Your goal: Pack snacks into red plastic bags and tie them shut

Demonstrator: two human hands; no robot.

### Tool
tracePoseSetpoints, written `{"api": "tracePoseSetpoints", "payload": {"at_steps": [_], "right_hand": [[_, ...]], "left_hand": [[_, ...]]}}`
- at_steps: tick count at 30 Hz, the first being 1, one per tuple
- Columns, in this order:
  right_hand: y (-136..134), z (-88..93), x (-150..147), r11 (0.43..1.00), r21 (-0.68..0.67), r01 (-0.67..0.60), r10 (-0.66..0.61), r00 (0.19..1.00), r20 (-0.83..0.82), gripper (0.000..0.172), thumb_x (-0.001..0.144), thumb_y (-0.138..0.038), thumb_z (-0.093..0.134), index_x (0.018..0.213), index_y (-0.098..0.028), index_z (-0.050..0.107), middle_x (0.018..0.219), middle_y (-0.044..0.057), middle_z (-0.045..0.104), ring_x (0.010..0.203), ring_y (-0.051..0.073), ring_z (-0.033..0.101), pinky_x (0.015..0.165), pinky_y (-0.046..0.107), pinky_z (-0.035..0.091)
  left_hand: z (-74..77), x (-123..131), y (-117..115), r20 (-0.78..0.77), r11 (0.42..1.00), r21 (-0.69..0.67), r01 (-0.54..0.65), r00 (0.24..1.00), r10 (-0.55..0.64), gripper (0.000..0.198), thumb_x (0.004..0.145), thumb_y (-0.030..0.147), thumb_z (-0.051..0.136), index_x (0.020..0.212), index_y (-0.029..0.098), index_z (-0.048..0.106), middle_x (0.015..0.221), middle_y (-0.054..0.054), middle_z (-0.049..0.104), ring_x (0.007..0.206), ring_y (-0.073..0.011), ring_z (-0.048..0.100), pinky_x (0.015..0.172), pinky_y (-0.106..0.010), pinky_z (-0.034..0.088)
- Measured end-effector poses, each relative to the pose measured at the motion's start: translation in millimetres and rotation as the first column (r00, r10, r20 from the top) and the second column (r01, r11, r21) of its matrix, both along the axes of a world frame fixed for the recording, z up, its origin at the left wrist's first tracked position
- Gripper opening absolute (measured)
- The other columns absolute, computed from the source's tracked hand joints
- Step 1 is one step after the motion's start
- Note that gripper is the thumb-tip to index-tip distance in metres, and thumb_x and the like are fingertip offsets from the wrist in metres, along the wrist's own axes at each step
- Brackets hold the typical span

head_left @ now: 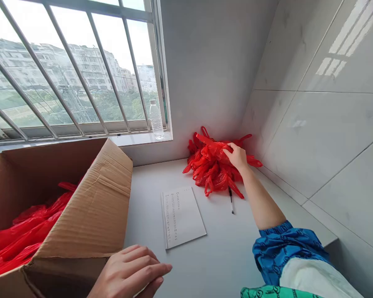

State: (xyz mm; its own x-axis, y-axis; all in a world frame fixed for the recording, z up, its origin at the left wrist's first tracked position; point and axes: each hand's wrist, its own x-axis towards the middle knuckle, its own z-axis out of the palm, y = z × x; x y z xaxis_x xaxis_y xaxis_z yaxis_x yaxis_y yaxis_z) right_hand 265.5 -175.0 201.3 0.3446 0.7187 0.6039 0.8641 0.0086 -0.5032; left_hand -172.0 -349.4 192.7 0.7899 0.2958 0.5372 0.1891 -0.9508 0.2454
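Observation:
A heap of crumpled red plastic bags (209, 171) with looped handles lies at the back of the white table, against the wall. My right hand (237, 157) reaches onto the top of this heap, its fingers closed on a red plastic bag; the fingertips are partly hidden in the folds. My left hand (130, 273) is low in the view, beside the cardboard box (96, 203). Its fingers are loosely extended and hold nothing that I can see. More red plastic bags (34, 225) lie inside the box.
A white booklet with printed text (184, 217) lies on the table (217, 256). A pen (231, 200) sticks out from under the heap. On the sill of the barred window stands a clear water bottle (156, 120). A tiled wall (326, 140) bounds the right side.

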Motion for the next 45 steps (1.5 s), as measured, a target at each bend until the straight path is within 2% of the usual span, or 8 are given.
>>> {"api": "tracePoseSetpoints", "payload": {"at_steps": [7,12,18,25,30,38,40,45], "right_hand": [[-48,29.2,-61,0.811,0.096,-0.577,0.584,0.789,-0.19,0.032,0.091,-0.042,0.062,0.115,-0.024,0.069,0.108,0.003,0.074,0.102,0.022,0.068,0.091,0.035,0.052],[-64,-16.3,-118,0.678,-0.039,-0.734,0.73,0.679,-0.077,0.031,0.093,-0.038,0.062,0.122,-0.025,0.067,0.113,0.006,0.072,0.107,0.024,0.065,0.1,0.043,0.047],[-96,-87.3,-137,0.703,-0.183,-0.687,0.711,0.688,0.148,0.023,0.09,-0.031,0.069,0.112,-0.025,0.069,0.112,0.007,0.07,0.106,0.026,0.061,0.102,0.048,0.04],[-119,-93.8,-156,0.734,-0.178,-0.655,0.663,0.748,-0.019,0.019,0.093,-0.039,0.064,0.102,-0.022,0.067,0.097,0.005,0.07,0.084,0.02,0.065,0.069,0.03,0.048],[-116,-100.5,-160,0.671,-0.218,-0.708,0.706,0.701,-0.105,0.01,0.094,-0.028,0.062,0.103,-0.023,0.064,0.092,0.002,0.073,0.083,0.018,0.067,0.072,0.029,0.052],[-120,-70.3,-94,0.798,-0.177,-0.577,0.553,0.816,-0.168,0.015,0.094,-0.029,0.056,0.105,-0.024,0.067,0.092,0.002,0.069,0.082,0.019,0.065,0.071,0.031,0.052],[-122,-67.7,-88,0.776,-0.217,-0.593,0.57,0.806,-0.163,0.016,0.094,-0.03,0.056,0.104,-0.025,0.068,0.095,0.003,0.068,0.084,0.019,0.065,0.071,0.031,0.052],[-125,-69.6,-111,0.725,-0.17,-0.667,0.661,0.744,-0.101,0.028,0.092,-0.034,0.064,0.118,-0.024,0.063,0.115,0.007,0.067,0.109,0.025,0.06,0.095,0.041,0.049]], "left_hand": [[-10.3,35,35,0.462,0.919,-0.321,-0.231,0.808,0.364,0.028,0.097,0.02,0.055,0.123,0.026,0.063,0.102,-0.005,0.071,0.097,-0.0179,0.069,0.084,-0.03,0.057],[-25.9,61,71,0.641,0.847,-0.468,-0.254,0.562,0.523,0.033,0.097,0.033,0.057,0.128,0.024,0.058,0.126,-0.01,0.062,0.117,-0.0225,0.06,0.099,-0.04,0.052],[-48.1,54,77,0.471,0.732,-0.537,-0.419,0.57,0.673,0.032,0.099,0.039,0.051,0.126,0.022,0.056,0.126,-0.009,0.063,0.105,-0.0193,0.065,0.086,-0.033,0.053],[-52.4,55,68,-0.232,0.772,-0.283,-0.569,0.822,0.52,0.029,0.095,0.042,0.053,0.117,0.028,0.066,0.1,-0.001,0.073,0.071,-0.0161,0.065,0.067,-0.029,0.044],[-61.9,63,74,-0.253,0.802,-0.164,-0.575,0.81,0.529,0.025,0.096,0.038,0.049,0.086,0.024,0.068,0.084,-0.002,0.073,0.076,-0.0184,0.065,0.072,-0.03,0.041],[-67.6,27,83,-0.03,0.464,-0.405,-0.788,0.518,0.855,0.023,0.095,0.042,0.051,0.093,0.023,0.063,0.086,0.0,0.071,0.069,-0.0176,0.062,0.064,-0.029,0.041],[-68.7,29,80,0.007,0.487,-0.426,-0.762,0.536,0.844,0.021,0.095,0.038,0.05,0.102,0.022,0.062,0.101,-0.004,0.071,0.08,-0.0199,0.066,0.07,-0.031,0.045],[-56.4,56,66,0.046,0.779,-0.201,-0.594,0.789,0.613,0.037,0.096,0.028,0.049,0.133,0.024,0.052,0.139,-0.009,0.057,0.124,-0.0257,0.055,0.102,-0.042,0.04]]}}
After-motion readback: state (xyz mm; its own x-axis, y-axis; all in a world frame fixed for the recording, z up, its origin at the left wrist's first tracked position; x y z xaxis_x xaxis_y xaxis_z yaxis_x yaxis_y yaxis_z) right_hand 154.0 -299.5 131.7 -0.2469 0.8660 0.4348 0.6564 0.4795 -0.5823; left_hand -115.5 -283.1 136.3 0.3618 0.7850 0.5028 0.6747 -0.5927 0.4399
